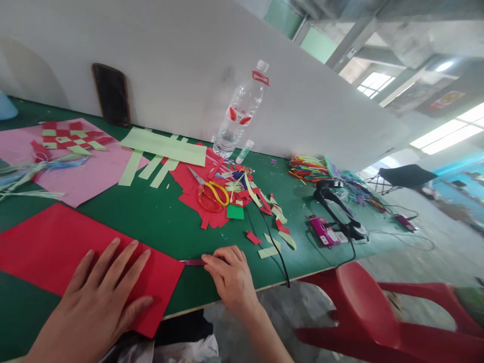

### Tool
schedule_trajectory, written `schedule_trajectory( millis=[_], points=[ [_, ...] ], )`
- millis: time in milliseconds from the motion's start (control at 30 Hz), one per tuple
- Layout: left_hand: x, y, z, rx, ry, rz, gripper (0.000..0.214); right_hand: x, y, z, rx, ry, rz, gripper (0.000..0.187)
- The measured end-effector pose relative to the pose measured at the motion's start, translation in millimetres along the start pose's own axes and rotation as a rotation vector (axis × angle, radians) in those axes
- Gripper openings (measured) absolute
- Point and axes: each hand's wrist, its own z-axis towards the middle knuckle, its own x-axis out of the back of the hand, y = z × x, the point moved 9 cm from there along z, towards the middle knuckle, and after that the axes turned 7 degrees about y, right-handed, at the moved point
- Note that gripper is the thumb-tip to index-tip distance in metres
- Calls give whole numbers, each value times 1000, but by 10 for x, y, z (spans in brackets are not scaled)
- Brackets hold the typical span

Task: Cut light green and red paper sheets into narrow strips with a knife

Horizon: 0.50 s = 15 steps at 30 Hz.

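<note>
The left hand [98,302] lies palm down, fingers spread, on a red sheet [53,242], which rests on the near part of the green table [162,217], its lower right corner at the edge. The right hand [230,277], apart from the left, pinches a slim purplish tool [193,262] between thumb and fingers; the tool's far tip meets the sheet's right corner. Whether the tip lies over or against the paper cannot be told.

Beyond the hands, scissors [204,185] with yellow and orange handles lie on red scraps [189,200], their blades pointing up and left. Upper left: a pink sheet [94,169] bears a red and pale green woven piece [75,136]; pale green strips [162,146] overlap its right side. A phone [111,94] leans against the white wall [170,65]. A clear bottle [238,118] stands near the wall, with a glue stick [244,151] just beside it. Right: a bundle of coloured stems [310,169], a black strap [342,204] and a magenta box [323,232]. A red chair [366,297] stands at the table's near side.
</note>
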Motion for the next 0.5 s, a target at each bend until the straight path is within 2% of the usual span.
schedule_trajectory(
  millis=[200, 367, 500],
  points=[
    [-13, -27, 7, 54, -5, -41, 86, -26, 33, 10, -3, -13, 0, 21],
    [28, -19, 26, 30, 8, -22, 88, 13, 11, 40, 13, -4, 41, 18],
    [28, -12, -56, -22, 6, 10, 88, 107, -66, 11, 9, -10, 81, 14]
  ],
)
